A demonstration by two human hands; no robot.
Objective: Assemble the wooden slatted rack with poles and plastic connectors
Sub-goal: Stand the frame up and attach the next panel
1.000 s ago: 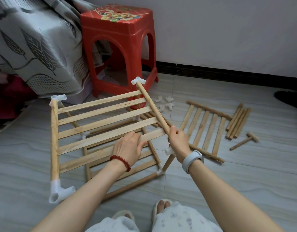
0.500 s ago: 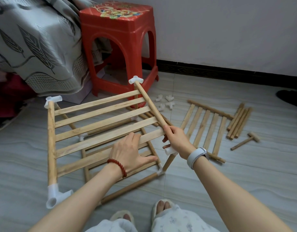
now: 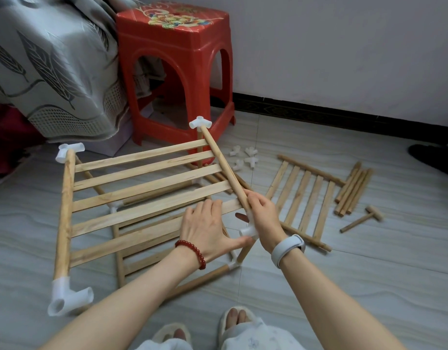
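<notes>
i see my left hand point(image 3: 205, 227) lying flat with fingers spread on the near slats of the upper slatted panel point(image 3: 142, 188), which fills the centre left of the frame, tilted above a second panel on the floor. my right hand point(image 3: 264, 213) curls round the panel's right pole point(image 3: 225, 165) just above a white connector point(image 3: 248, 232) at its near end. more connectors cap the other corners: one at lower left point(image 3: 68, 298), one at upper left point(image 3: 70, 150), one at top centre point(image 3: 200, 123). loose connectors point(image 3: 243, 157) lie on the tiled floor point(image 3: 369, 274) right of centre, beside a spare slatted panel point(image 3: 303, 198), a bundle of poles point(image 3: 351, 190) and a small wooden mallet point(image 3: 364, 218). a red stool point(image 3: 172, 59) stands at the top.
</notes>
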